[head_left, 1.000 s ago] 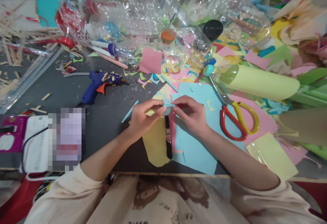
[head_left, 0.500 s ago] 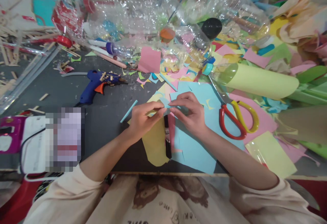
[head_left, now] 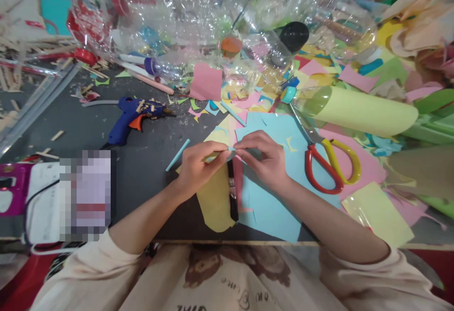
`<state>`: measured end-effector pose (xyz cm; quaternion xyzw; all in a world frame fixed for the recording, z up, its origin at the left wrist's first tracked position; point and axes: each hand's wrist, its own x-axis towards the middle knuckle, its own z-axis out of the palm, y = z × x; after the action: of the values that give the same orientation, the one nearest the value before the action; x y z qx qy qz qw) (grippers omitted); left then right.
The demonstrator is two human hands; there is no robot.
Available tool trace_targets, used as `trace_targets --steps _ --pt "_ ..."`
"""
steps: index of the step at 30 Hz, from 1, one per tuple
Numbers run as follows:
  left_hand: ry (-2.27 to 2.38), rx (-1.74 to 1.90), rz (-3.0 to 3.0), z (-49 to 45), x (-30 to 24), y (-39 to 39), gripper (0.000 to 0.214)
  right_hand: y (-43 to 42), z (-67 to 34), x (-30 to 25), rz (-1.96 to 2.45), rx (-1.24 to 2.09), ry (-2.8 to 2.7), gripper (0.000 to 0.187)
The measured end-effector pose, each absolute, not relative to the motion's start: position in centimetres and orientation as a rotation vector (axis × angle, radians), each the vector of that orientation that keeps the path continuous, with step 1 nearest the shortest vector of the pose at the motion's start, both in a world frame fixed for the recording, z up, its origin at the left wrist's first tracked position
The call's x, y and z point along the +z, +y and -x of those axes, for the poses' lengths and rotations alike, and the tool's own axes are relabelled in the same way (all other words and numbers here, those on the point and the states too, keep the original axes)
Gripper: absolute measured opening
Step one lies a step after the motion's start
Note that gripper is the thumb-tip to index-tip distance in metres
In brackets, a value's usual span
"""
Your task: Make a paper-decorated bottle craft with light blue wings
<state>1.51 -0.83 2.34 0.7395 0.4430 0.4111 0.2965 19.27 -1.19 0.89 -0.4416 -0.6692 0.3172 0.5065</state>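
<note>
My left hand [head_left: 198, 165] and my right hand [head_left: 263, 157] meet above the middle of the dark table, both pinching a small light-blue paper piece [head_left: 231, 149] between thumb and fingertips. The piece is folded narrow and mostly hidden by my fingers. Under the hands lie a light-blue sheet [head_left: 273, 197], a yellow paper shape [head_left: 216, 197] and a black pen [head_left: 232, 192]. Scissors with red and yellow handles [head_left: 326, 162] rest just right of my right hand.
A blue glue gun [head_left: 133, 112] lies at the left. Clear plastic bottles [head_left: 213, 22] pile across the back. A rolled yellow-green sheet [head_left: 362, 112] lies at the right among coloured paper scraps. A white device with a cable [head_left: 44, 199] sits at the near left edge.
My hands have drawn closer together over the blue piece, which now shows less between the fingers. The view has shifted slightly; nothing else moved.
</note>
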Motion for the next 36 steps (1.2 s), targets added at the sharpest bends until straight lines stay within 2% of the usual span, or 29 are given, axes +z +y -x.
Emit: trace_targets --steps 13,23,28,36 --pt "1.139 1.178 -2.034 -1.76 2.20 -1.14 0.009 -1.38 -19.21 1.16 1.112 0.777 -1.643 0.011" --pt "1.268 1.133 -1.607 -1.83 2.36 -1.15 0.028 -1.62 -18.94 0.98 1.156 0.934 -1.475 0.010" --pt "1.267 1.035 -1.573 -2.06 2.55 -1.28 0.035 -1.63 -19.06 1.22 1.206 1.009 -1.477 0.013" --pt "1.209 1.089 -1.675 -2.08 2.35 -1.21 0.026 -1.58 -19.02 1.27 1.223 0.969 -1.512 0.011"
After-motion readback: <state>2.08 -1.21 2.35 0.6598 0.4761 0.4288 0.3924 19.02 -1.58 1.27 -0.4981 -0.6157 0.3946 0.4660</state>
